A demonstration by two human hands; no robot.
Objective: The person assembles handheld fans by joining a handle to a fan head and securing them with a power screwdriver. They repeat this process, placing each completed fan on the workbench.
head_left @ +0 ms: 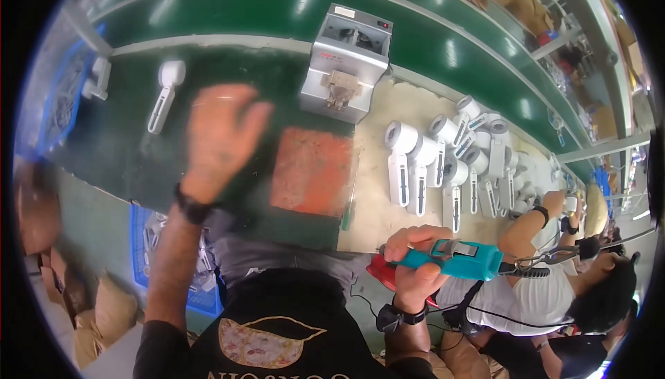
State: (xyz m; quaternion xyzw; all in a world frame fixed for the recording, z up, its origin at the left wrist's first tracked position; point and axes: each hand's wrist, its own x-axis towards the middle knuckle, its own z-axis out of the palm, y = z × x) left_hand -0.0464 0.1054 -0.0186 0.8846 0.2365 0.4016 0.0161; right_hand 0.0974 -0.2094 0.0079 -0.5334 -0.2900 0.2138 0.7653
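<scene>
My left hand [223,137], smeared by motion, hovers over the dark green bench mat, its thumb apart from the fingers and nothing visible in it. To its left lies a white part [165,95] with a round head and a slotted handle. A red-orange pad [312,171] lies to the right of that hand. My right hand [415,268] wraps round a teal electric screwdriver [464,260], held level past the bench's front edge; its tip lies near my fingers and its cord end points right.
A grey box-shaped machine [346,67], apparently a screw feeder, stands at the back. Several similar white parts [419,164] crowd the right side. Blue baskets [59,95] are at the left edge and below the bench. A co-worker [533,282] sits close on my right.
</scene>
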